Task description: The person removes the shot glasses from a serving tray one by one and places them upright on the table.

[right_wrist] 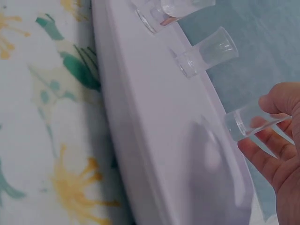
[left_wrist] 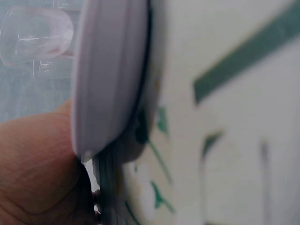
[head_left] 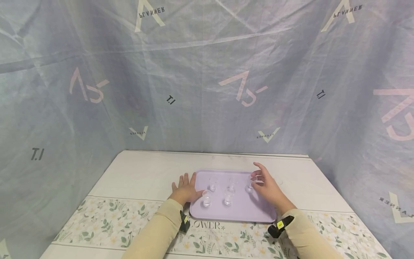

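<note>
A lilac tray [head_left: 252,212] lies on the table with several small clear shot glasses standing on it. My right hand [head_left: 270,189] pinches one shot glass [right_wrist: 241,124] between thumb and fingers at the tray's right back. That glass looks upright, its base close over the tray. My left hand [head_left: 185,190] rests at the tray's left edge, fingers spread, the thumb reaching over the rim. Beside the thumb stands a front shot glass [head_left: 207,199], with another front glass [head_left: 228,198] to its right. Behind them are a back left glass [head_left: 212,185] and a back middle glass [head_left: 231,184].
A white table cover [head_left: 145,172] with a flower-printed band [head_left: 123,219] lies under the tray. Grey printed curtains [head_left: 200,108] enclose the table at the back and sides. Faint clear curved outline [head_left: 280,182] shows right of my right hand.
</note>
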The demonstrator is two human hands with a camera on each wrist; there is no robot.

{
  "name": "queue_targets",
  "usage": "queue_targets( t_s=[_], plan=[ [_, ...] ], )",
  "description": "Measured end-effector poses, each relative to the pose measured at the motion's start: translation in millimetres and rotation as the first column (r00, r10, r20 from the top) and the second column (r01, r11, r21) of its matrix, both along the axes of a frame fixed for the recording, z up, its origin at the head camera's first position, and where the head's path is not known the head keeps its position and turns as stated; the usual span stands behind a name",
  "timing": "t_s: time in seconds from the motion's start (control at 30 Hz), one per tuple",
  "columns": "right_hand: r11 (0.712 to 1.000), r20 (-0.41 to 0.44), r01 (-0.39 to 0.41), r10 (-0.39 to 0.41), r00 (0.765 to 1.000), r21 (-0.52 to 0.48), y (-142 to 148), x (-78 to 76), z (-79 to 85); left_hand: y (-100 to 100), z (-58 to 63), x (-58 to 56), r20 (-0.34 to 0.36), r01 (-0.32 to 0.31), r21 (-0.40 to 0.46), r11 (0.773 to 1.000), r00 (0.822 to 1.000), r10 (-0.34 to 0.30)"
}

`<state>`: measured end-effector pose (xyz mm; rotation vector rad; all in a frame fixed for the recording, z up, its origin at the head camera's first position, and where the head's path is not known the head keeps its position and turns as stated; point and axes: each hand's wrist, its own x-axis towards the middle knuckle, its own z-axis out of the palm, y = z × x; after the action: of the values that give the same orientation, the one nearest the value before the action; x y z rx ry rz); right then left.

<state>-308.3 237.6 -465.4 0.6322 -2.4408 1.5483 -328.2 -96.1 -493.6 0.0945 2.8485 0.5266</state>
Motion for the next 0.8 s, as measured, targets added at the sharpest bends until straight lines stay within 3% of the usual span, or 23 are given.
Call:
queue_targets(
  t_s=[0.2,0.3,0.47,0.8],
  plan=[
    [0.999,-0.025,0.038,-0.038,0.999,0.038,9,-9.1,-14.2,0,-6.9,-3.5,0.01,-0.002,-0.01,1.0,1.0,0.002],
    [0.997,-0.026,0.056,-0.055,0.998,0.059,15,-12.1,-18.9,0,-2.8,-1.3,0.002,0.0,0.0,1.0,1.0,0.0],
    [0.996,-0.036,0.057,-0.054,0.998,0.075,21,-9.8,-16.1,1,6.0,3.7,-0.013,0.006,-0.006,1.0,1.0,-0.006],
    [0.991,-0.041,0.073,-0.068,0.997,0.116,35,1.0,-10.4,0,6.7,3.6,-0.004,0.007,-0.004,1.0,1.0,-0.007]
  ],
)
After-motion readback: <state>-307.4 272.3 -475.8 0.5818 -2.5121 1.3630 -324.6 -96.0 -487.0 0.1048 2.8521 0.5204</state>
